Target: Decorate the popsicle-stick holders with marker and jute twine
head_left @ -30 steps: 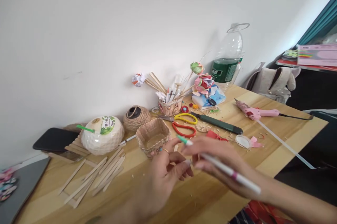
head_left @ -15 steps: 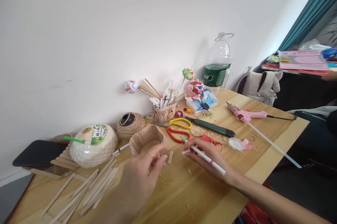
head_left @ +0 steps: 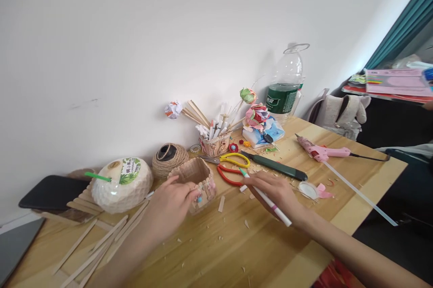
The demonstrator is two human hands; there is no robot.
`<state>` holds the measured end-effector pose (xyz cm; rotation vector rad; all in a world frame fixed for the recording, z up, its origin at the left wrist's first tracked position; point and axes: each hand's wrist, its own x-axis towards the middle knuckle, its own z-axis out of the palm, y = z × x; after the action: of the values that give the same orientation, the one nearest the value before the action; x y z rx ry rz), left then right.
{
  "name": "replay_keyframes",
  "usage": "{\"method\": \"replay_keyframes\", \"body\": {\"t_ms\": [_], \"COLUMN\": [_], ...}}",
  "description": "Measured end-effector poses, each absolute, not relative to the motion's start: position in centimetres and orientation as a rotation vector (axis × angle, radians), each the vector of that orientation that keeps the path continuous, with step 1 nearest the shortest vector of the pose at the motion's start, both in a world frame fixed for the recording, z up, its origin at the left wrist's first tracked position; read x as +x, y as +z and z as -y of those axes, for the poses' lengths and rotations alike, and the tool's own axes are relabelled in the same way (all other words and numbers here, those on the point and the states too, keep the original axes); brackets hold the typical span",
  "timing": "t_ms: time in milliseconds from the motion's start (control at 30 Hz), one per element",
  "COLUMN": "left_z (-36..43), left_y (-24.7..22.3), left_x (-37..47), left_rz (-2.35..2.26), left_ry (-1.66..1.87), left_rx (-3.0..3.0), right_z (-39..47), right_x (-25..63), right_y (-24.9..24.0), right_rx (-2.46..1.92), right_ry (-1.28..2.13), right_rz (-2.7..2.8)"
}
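My left hand has its fingers on the near wall of a wooden-stick basket, pinching its rim; a small blue spot shows by the fingertips. In my right hand is a white marker with a green tip, pointing up and left over the red handle of the scissors. A small white piece lies under the right fingertips. The basket is tilted a little.
Craft sticks lie at the left, near a coconut and twine. Behind stand a pen basket and large bottle. A green cutter and pink glue gun lie right.
My left hand has closed on the basket, which has turned and shows its decorated side. My right hand has lowered onto the table area with the marker. The view has shifted slightly.
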<state>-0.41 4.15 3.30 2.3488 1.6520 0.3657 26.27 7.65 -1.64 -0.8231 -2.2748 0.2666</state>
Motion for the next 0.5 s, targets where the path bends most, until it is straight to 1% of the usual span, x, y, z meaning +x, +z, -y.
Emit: {"method": "replay_keyframes", "body": {"t_ms": [67, 133, 200, 267, 367, 500], "left_z": [-4.3, -4.5, -4.8, -5.1, -5.5, -5.9], "left_y": [3.6, 3.7, 3.5, 3.3, 3.0, 2.8], "left_x": [-0.8, -1.2, -1.5, -1.7, -1.9, -2.1], "left_rz": [-1.666, -1.598, -1.486, -1.409, -1.368, -1.349], "left_ry": [0.514, 0.644, 0.719, 0.751, 0.766, 0.770], "left_rx": [2.145, 1.936, 1.798, 1.731, 1.695, 1.678], "right_z": [-7.9, -8.3, -8.8, -9.2, -9.3, -9.0], "right_x": [25.5, 24.1, 22.4, 20.6, 18.2, 16.3], "right_y": [-0.5, 1.1, 2.7, 3.8, 4.0, 2.7], "right_rx": [-0.804, -0.821, -0.791, -0.738, -0.679, -0.642], "right_ry": [0.453, 0.749, 1.033, 1.219, 1.359, 1.428], "right_rz": [2.063, 1.818, 1.593, 1.445, 1.396, 1.455]}}
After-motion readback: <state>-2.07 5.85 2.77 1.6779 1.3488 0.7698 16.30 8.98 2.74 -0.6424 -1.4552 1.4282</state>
